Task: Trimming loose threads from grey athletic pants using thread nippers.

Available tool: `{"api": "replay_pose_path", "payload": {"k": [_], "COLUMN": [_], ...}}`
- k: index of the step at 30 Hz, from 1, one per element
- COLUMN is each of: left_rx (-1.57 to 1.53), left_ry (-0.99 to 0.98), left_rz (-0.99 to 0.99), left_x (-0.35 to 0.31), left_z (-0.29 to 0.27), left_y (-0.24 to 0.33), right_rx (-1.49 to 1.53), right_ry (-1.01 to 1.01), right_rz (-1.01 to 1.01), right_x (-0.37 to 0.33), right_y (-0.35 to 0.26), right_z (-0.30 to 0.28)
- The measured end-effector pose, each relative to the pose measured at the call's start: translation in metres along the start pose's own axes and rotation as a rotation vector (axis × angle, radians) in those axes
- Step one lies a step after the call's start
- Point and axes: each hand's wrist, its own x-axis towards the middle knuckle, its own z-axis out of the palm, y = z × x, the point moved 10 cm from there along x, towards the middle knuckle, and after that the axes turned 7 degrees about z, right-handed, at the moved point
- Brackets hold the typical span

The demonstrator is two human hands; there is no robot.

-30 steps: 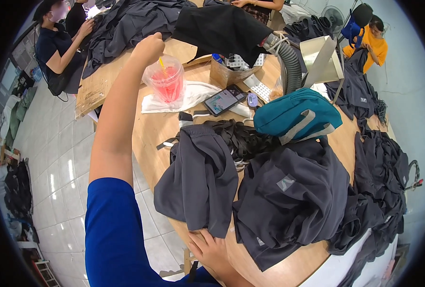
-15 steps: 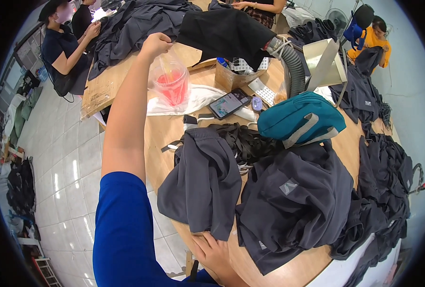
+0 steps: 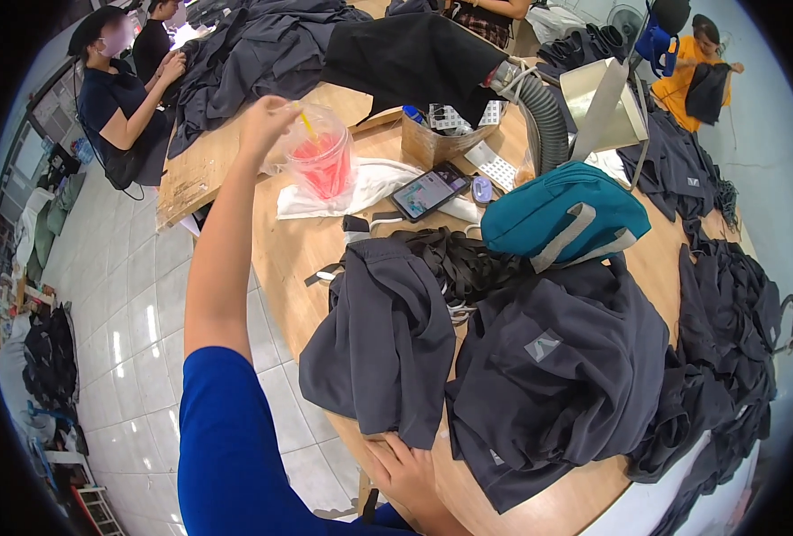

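Observation:
My left hand (image 3: 269,123) reaches across the table to a plastic cup (image 3: 318,170) of pink-red drink. Its fingers are bent together at the upper edge of the clear plastic bag (image 3: 273,161) around the cup. A yellow straw (image 3: 308,125) stands in the drink, just beside the fingertips. At the near table edge my right hand (image 3: 405,475) lies flat, fingers stretched, its tips touching the hem of a dark grey garment (image 3: 378,339) with a gathered waistband. A larger heap of dark grey garment (image 3: 557,384) lies to its right.
Beyond the garments are a black phone (image 3: 428,191), a white cloth (image 3: 369,186), a cardboard box (image 3: 432,143) and a teal pouch (image 3: 564,214). A ribbed grey hose (image 3: 539,116) arches over the table. Black straps (image 3: 468,268) lie tangled. Other people work at the far side.
My left hand has shifted left and slightly down from above the cup, so the straw shows more. My right hand stays by the hem. A person at the far right now holds a dark cloth up.

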Motion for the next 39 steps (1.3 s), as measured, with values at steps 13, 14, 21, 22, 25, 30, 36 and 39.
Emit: {"api": "replay_pose_path", "payload": {"k": [13,14,21,22,25,30,36,39], "left_rx": [1.294,1.341,1.256,1.249,1.129,0.87,0.441,0.117], "left_ry": [0.029,0.013,-0.514,-0.516,-0.386,-0.355,-0.33,-0.344], "left_rz": [0.656,0.781,0.425,0.43,0.421,0.269,-0.074,-0.271], "left_x": [-0.058,-0.056,0.015,0.016,0.028,0.046,0.053,0.042], "left_z": [0.052,0.064,0.1,0.101,0.086,0.065,0.038,0.039], "left_y": [0.095,0.112,0.077,0.077,0.083,0.048,0.017,0.006], "right_rx": [0.012,0.01,0.01,0.016,0.025,0.032,0.051,0.045], "right_ry": [0.079,0.072,0.066,0.075,0.088,0.074,0.048,0.052], "right_rz": [0.015,0.012,0.015,0.017,0.019,0.023,0.037,0.038], "right_x": [0.005,0.006,0.003,0.002,0.004,0.004,0.003,0.003], "right_y": [-0.001,-0.001,0.001,0.001,0.003,0.002,0.002,0.003], "right_z": [-0.01,-0.01,-0.008,-0.009,-0.01,-0.01,-0.007,-0.007]}}
